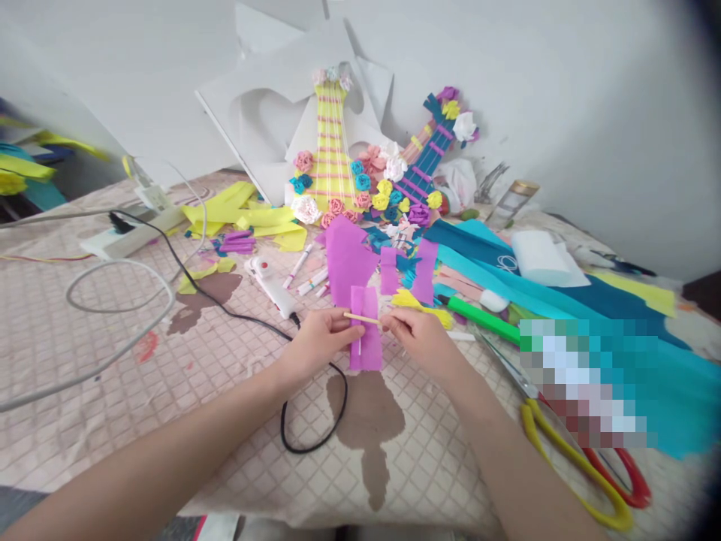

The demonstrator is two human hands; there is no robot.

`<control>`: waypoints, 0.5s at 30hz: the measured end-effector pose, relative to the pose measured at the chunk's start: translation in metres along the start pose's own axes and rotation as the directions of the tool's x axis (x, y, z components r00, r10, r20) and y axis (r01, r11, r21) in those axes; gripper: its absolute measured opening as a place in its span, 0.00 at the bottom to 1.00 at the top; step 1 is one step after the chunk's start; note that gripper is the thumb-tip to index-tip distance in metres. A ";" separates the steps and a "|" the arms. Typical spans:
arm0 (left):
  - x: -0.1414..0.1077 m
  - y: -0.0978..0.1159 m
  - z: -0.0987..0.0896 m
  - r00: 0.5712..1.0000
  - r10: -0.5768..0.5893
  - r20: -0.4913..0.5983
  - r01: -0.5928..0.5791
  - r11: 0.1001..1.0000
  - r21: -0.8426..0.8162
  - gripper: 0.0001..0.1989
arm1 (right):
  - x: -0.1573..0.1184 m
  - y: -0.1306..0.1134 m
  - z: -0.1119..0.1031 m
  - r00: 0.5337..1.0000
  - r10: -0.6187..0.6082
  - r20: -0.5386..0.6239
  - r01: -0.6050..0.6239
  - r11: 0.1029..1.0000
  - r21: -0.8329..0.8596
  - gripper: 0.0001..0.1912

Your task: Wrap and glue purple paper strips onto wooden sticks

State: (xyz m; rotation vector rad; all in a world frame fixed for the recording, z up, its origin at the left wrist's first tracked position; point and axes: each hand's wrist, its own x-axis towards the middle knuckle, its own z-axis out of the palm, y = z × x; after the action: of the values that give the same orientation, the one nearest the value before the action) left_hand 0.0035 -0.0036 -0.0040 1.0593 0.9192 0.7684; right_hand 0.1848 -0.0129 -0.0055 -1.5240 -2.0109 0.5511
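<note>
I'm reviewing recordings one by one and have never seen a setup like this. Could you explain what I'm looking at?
There is no machine here: a person works with two bare hands. The only picture comes from a camera worn on the head, looking forward and down, so the forearms enter from the bottom.

The left hand and right hand hold a thin stick between them, across a purple strip.

On the patterned cloth lie yellow paper, a white tool, a black cord and scissors. Behind stand a yellow guitar shape and a blue one, decorated with paper flowers.
</note>
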 end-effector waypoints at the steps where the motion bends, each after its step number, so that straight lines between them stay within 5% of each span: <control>1: 0.000 0.000 0.000 1.000 0.004 -0.001 -0.004 1.000 -0.006 0.08 | 0.000 0.000 0.000 1.000 0.004 -0.008 -0.004 1.000 0.002 0.12; 9: 0.001 0.000 -0.002 0.998 0.059 0.023 -0.059 0.998 -0.009 0.11 | -0.002 -0.002 -0.003 0.999 0.017 -0.028 -0.013 0.990 0.142 0.05; 13: 0.000 0.001 0.000 0.993 0.059 0.099 -0.041 0.984 -0.173 0.12 | -0.004 0.001 -0.017 0.982 0.087 -0.168 -0.040 0.964 0.263 0.09; 15: 0.000 0.002 0.001 0.993 0.030 0.110 0.001 0.963 -0.268 0.09 | -0.004 0.007 -0.024 0.957 0.156 -0.246 -0.114 0.977 0.178 0.13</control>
State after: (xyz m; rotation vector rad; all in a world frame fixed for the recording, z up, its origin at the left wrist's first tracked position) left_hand 0.0041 -0.0037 -0.0016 0.8620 0.6890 0.8113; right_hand 0.2064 -0.0147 0.0078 -1.5538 -1.6335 0.5261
